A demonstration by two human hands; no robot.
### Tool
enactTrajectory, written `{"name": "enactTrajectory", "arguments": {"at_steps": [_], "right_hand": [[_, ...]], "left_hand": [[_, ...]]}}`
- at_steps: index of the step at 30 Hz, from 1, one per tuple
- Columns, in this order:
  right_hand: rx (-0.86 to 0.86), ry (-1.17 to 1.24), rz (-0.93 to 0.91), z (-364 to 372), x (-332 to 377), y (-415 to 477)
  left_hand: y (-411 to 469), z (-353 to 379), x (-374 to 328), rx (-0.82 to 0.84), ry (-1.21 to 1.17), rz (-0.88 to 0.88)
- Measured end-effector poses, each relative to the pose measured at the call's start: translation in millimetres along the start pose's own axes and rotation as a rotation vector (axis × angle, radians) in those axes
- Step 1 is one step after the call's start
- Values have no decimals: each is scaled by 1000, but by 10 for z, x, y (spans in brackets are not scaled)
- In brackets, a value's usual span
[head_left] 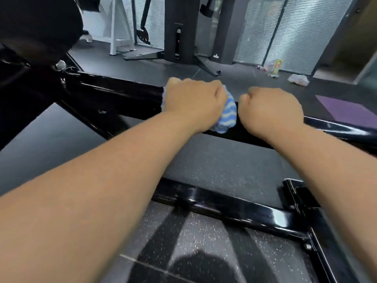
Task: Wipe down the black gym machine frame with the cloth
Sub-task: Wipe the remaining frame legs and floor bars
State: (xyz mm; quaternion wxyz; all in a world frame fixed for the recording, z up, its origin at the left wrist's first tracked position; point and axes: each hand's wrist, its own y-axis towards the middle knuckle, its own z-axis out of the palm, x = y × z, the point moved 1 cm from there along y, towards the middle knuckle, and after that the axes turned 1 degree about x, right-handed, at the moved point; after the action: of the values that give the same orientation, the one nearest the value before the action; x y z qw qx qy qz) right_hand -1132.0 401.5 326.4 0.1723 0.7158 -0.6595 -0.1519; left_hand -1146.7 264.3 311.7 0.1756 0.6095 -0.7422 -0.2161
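— On the left side, where the black frame meets the joint with the bolt, what must we mind?

— That corner probably collects dust. So the cloth should go well into the angle and around the bolt, not only over the flat top.

— And our hands?

— Our left hand is closed round the cloth, which is blue with pale wavy stripes. It presses the cloth on the upper bar of the frame, near the middle. The cloth is bunched, so it seems only a small part touches the metal. We would do better to spread it flatter, so that it covers the top and the front face in one pass.

— The right hand?

— Our right hand lies just beside the cloth, on the same bar, with the fingers curled into a fist. It holds no cloth. Whether the fingers hook the far edge of the bar, we cannot tell.

— Then it is in the way?

— If we wipe to the right, yes. We should lift it or slide it ahead, and use it only for support. Long strokes in one direction with even pressure should leave fewer streaks on such glossy paint.

— Further right?

— The right end of this bar and the lower bar near the floor are, we judge, not yet wiped.
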Motion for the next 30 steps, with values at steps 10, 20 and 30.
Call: {"name": "enactTrajectory", "arguments": {"at_steps": [10,20,30], "right_hand": [[424,129,64,-3,-139,267],[463,107,51,-35,-166,276],[491,29,-8,27,-162,327]], "left_hand": [[88,-151,641,221,158,-213],[34,-155,1053,190,40,-245],[-63,-5,542,-22,-12,62]]}}
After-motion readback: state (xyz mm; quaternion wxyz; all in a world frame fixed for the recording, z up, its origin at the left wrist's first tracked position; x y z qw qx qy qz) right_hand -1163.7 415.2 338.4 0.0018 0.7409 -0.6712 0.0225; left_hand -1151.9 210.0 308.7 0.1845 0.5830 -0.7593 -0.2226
